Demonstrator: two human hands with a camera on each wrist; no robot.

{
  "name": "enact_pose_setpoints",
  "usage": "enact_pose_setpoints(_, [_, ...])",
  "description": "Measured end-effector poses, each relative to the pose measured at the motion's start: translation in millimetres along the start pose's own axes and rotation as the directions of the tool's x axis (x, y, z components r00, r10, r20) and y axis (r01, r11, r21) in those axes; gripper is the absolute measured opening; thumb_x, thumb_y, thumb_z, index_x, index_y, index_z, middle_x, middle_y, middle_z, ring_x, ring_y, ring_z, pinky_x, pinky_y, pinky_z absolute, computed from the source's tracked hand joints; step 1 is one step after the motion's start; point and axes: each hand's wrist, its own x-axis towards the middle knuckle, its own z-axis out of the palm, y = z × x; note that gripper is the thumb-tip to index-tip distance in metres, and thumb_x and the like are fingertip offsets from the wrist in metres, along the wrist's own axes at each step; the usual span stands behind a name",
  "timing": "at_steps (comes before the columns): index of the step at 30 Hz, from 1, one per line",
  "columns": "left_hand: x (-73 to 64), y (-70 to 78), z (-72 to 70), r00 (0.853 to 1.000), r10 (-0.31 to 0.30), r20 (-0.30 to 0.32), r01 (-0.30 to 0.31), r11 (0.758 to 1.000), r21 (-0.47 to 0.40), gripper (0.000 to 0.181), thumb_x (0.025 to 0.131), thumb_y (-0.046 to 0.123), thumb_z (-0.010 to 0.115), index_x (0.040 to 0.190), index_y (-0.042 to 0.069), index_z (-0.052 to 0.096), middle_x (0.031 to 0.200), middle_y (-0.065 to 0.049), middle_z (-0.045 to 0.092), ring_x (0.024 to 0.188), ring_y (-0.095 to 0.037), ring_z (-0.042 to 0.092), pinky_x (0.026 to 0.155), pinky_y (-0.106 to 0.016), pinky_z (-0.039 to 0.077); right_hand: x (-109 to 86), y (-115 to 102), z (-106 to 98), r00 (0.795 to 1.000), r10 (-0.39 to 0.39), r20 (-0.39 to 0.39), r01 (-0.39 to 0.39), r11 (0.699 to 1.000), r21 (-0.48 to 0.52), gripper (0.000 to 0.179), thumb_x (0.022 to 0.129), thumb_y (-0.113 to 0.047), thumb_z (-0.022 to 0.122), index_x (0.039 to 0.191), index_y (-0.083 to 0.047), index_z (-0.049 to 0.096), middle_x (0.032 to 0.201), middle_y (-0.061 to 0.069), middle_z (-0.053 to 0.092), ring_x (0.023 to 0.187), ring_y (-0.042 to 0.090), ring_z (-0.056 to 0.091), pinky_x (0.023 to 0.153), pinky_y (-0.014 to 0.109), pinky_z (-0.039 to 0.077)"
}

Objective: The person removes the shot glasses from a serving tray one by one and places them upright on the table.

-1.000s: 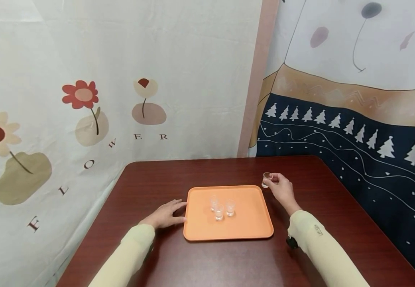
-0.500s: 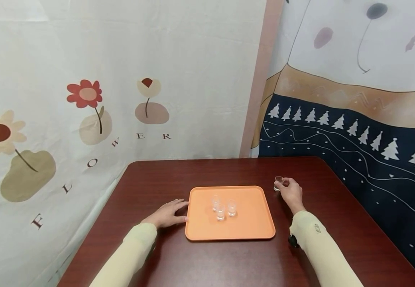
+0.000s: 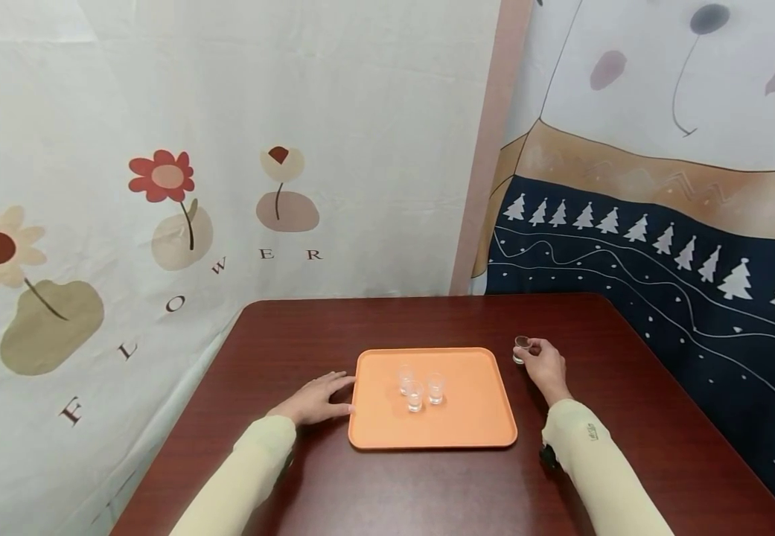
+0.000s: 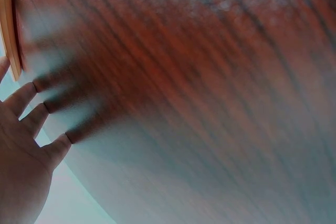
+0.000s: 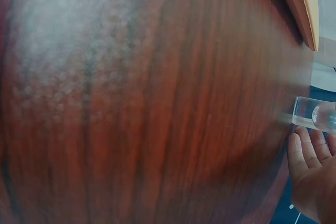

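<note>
My right hand [image 3: 546,368] holds a small clear shot glass [image 3: 520,345] between thumb and fingers, upright, right of the orange tray [image 3: 467,428]. In the right wrist view the glass's base [image 5: 297,110] is right at the tabletop, and the fingers [image 5: 297,153] lie along its side. Three similar glasses stand in a close group on the tray: one at the back left [image 3: 405,378], one in front [image 3: 415,398], one to the right [image 3: 435,390]. My left hand [image 3: 316,400] rests with spread fingers at the tray's left edge.
A dark reddish-brown wooden table [image 3: 360,495] with rounded corners carries everything. Behind it hangs a pale flower-print cloth [image 3: 374,149]; a navy cloth with white trees [image 3: 595,260] hangs along the right.
My right hand has carried the shot glass right, away from the tray's back right corner, and then slightly down toward the table. The left hand stays at the tray's edge.
</note>
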Motion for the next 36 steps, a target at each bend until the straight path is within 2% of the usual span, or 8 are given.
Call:
enact_pose_setpoints(8, [1.0,0.6,1.3,1.000,0.005,-0.002,-0.005,1.000,0.005,0.069,0.092,0.046,0.068,0.149,0.013,0.047,0.153,-0.018,0.040,0.144,-0.039,0.029,0.112,-0.058,0.025,1.1,1,-4,1.000,-0.004,0.030,0.003,1.000,0.013,0.066,0.096,-0.032,0.065,0.147,0.003,0.041,0.135,0.027,0.054,0.126,0.043,0.047,0.103,0.053,0.039])
enact_pose_setpoints(17, [1.5,1.7,0.7,1.000,-0.017,0.005,0.017,1.000,-0.002,0.069,0.091,0.048,0.069,0.149,0.016,0.047,0.154,-0.016,0.039,0.145,-0.037,0.028,0.114,-0.057,0.024,-1.1,1,-11,1.000,0.002,0.025,-0.003,0.999,0.048,0.073,0.096,-0.036,0.066,0.150,0.003,0.036,0.138,0.029,0.050,0.124,0.041,0.052,0.102,0.051,0.043])
enact_pose_setpoints(25, [1.0,0.3,0.9,1.000,-0.021,0.014,0.021,1.000,-0.002,0.070,0.091,0.047,0.070,0.150,0.018,0.046,0.154,-0.016,0.039,0.145,-0.038,0.027,0.113,-0.058,0.024,-3.3,1,-15,0.999,0.001,0.040,-0.004,0.998,0.061,0.075,0.096,-0.038,0.065,0.151,0.002,0.034,0.142,0.029,0.046,0.127,0.041,0.051,0.103,0.052,0.043])
enact_pose_setpoints(36, [-0.1,4.9,-3.4,0.999,-0.039,0.018,0.039,0.999,-0.014,0.071,0.089,0.047,0.071,0.150,0.017,0.047,0.153,-0.016,0.039,0.144,-0.039,0.029,0.111,-0.059,0.027,-3.2,-5,-22,0.999,-0.038,0.015,0.037,0.997,0.073,0.072,0.098,-0.036,0.064,0.151,0.001,0.034,0.144,0.028,0.046,0.130,0.041,0.049,0.101,0.051,0.045])
